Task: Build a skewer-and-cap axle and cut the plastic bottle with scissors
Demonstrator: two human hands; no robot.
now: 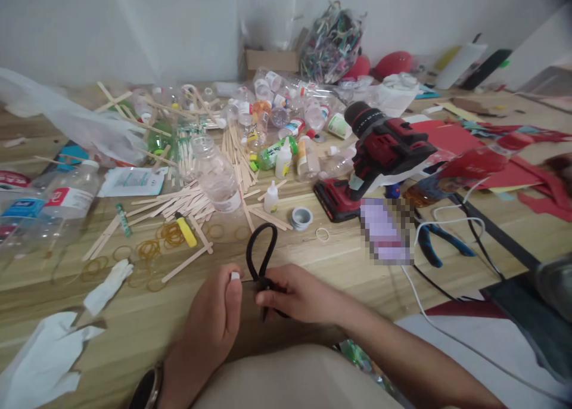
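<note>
My right hand (297,294) is closed around a pair of black scissors (263,260), whose loop handles stick up above the fingers. My left hand (213,319) sits just to its left, fingers curled, pinching a small white piece (235,275) at the fingertips beside the scissors. Both hands rest at the near edge of the wooden table (348,266). A dark watch (147,388) shows on my left wrist.
Wooden craft sticks (187,203), rubber bands (152,251), a yellow cutter (186,230), plastic bottles (217,173), glue bottles (270,197) and a tape roll (301,218) litter the table. A red drill (379,152) and blue pliers (440,239) lie right, white scraps (44,355) left.
</note>
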